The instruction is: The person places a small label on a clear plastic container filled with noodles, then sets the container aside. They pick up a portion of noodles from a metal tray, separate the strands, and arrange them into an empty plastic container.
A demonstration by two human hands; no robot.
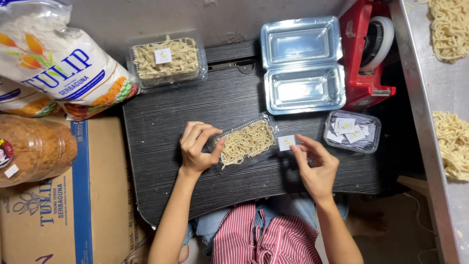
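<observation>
A clear plastic box of yellow noodles lies shut on a small dark lap table. My left hand grips the box's left end. My right hand is at its right end, fingertips on a small white label with a yellow mark, which rests against the box's right edge. A small clear tray with several more such labels sits just right of my right hand.
A labelled, closed noodle box stands at the table's back left. An empty open clear box sits at back right beside a red tape dispenser. Flour bags, a jar and a carton are left; loose noodles on a steel counter right.
</observation>
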